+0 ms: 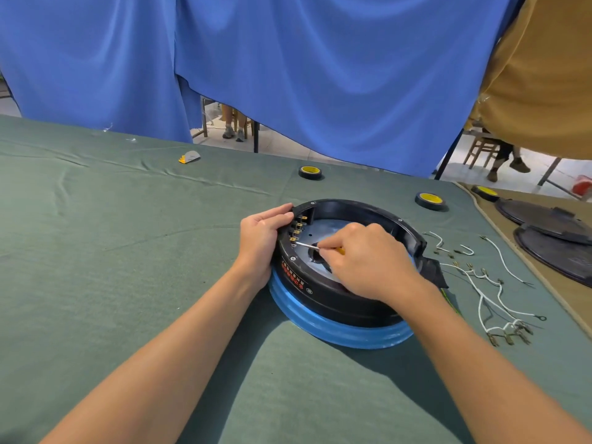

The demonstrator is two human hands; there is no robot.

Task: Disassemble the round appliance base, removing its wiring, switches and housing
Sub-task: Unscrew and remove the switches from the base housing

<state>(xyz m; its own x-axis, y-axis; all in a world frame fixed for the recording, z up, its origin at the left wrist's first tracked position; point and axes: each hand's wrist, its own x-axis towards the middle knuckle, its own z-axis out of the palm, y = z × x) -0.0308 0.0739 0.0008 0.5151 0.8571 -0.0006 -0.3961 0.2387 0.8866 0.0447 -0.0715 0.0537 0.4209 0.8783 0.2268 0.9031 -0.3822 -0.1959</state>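
Tape roll [310,172] on green tablecloth [128,251]; blue curtain [320,75] behind

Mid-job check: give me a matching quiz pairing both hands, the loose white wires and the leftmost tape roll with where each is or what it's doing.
1. left hand
2. right hand
3. loose white wires
4. leftmost black tape roll with yellow core

A. holds thin metal screwdriver
B. grips round black-and-blue appliance base at its rim
C. on green cloth, right of base
D. on cloth beyond base

Pairs: 1-B, 2-A, 3-C, 4-D
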